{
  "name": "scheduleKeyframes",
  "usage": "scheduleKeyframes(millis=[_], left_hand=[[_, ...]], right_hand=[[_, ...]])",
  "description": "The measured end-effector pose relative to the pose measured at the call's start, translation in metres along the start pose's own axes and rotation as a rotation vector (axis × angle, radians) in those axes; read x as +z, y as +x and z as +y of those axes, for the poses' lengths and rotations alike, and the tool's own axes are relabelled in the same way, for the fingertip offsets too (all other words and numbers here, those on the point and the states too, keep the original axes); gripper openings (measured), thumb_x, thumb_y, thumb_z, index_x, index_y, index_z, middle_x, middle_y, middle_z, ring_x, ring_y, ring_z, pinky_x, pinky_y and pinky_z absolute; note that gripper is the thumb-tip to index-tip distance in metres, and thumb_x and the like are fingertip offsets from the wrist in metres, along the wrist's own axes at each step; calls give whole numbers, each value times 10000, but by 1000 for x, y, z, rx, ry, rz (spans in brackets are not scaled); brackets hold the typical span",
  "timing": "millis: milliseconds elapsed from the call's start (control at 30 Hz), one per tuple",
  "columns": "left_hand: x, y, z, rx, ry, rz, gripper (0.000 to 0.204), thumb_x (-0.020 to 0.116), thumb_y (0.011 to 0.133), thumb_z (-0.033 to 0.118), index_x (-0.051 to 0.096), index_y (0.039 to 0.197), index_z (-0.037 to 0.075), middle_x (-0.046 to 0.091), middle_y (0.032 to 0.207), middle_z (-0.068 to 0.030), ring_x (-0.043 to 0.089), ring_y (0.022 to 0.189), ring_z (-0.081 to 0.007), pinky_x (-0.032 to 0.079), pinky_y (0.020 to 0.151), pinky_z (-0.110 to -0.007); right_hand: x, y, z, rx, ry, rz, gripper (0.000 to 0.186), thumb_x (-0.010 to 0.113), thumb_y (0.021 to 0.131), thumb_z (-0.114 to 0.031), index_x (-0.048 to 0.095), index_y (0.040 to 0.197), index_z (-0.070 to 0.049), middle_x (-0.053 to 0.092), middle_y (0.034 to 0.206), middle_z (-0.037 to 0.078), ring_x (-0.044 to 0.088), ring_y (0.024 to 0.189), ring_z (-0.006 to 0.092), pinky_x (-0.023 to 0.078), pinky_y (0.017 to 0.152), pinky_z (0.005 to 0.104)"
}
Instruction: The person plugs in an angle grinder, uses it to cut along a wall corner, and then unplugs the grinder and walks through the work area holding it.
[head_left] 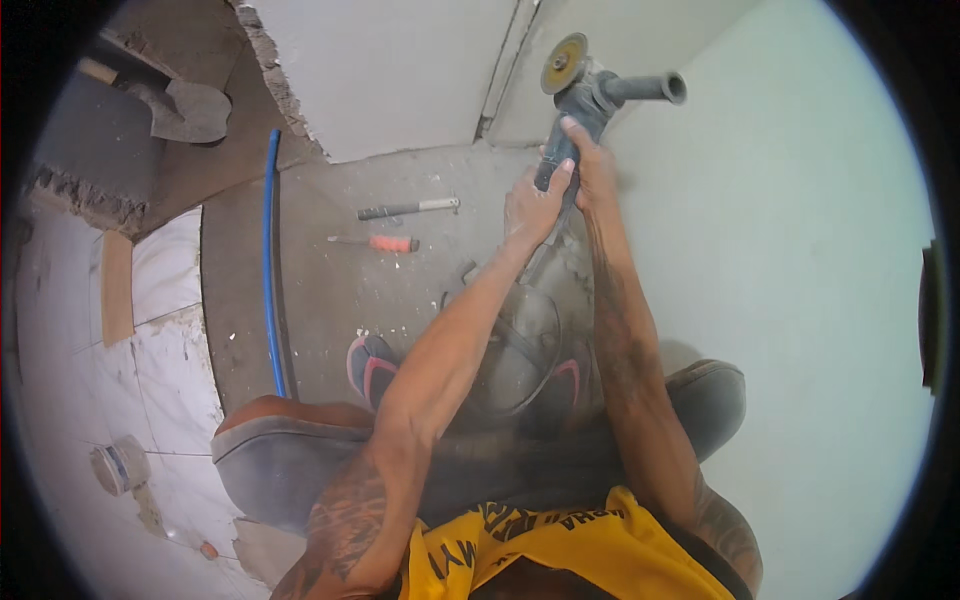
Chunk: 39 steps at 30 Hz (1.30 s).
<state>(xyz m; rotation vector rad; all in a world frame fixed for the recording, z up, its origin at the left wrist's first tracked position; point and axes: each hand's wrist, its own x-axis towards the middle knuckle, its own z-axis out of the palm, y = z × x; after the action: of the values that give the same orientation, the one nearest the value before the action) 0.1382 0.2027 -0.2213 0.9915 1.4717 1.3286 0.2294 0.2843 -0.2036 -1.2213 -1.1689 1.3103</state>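
Both hands are closed around the grinder [582, 104], a dark, dust-greyed body: the left hand [534, 208] wraps its rear, the right hand [595, 172] grips just right of that and slightly higher. Beyond the fingers stands the disc [563, 63], thin, round and yellowish, while a tubular side handle [640, 88] juts right. Left of the left hand, on gritty grey floor [325, 205], lie a rod-like tool [405, 209] with dark grip and pale shaft, and a thin blade [390, 243] with an orange handle. Farther left runs a smooth blue pipe [268, 250]; right of the right hand, a smooth pale wall [790, 260]
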Motion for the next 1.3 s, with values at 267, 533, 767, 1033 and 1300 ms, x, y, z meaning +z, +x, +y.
scheduleKeyframes(millis=[267,533,767,1033,1300], left_hand=[[9,-13,-30,-79,-120,-85,679,617,868,564,643,1215,-19,694,1050,-224,654,1016,-294,472,887,-361],[15,-22,-55,-37,53,-131,681,655,852,503,597,1290,-15,685,1121,-219,651,1062,-276,474,916,-368],[6,-17,-77,-86,-60,-163,685,711,818,478,601,1255,-39,690,1102,-220,653,1085,-308,479,928,-364],[-15,-15,-87,-7,177,53,670,679,813,546,617,1151,-30,667,1023,-309,649,1011,-439,503,844,-455],[-13,-18,-89,-18,146,85,598,623,862,528,583,1090,-23,656,987,-317,646,962,-457,490,806,-486]], right_hand=[[-32,-15,57,186,711,-186,707,319,992,-592,499,1251,40,589,1114,234,602,1007,354,509,865,487],[-49,-22,88,243,899,-221,754,315,964,-651,517,1195,37,585,1071,228,588,974,354,498,840,483],[-31,-29,82,364,868,-196,800,286,950,-696,526,1181,32,593,1022,203,603,929,352,503,808,486],[0,-13,101,245,225,-72,567,584,923,-530,599,1067,18,652,872,136,662,759,229,548,666,356],[21,-15,69,182,-6,-82,277,757,808,-218,656,925,11,661,823,74,667,687,183,548,620,315]])
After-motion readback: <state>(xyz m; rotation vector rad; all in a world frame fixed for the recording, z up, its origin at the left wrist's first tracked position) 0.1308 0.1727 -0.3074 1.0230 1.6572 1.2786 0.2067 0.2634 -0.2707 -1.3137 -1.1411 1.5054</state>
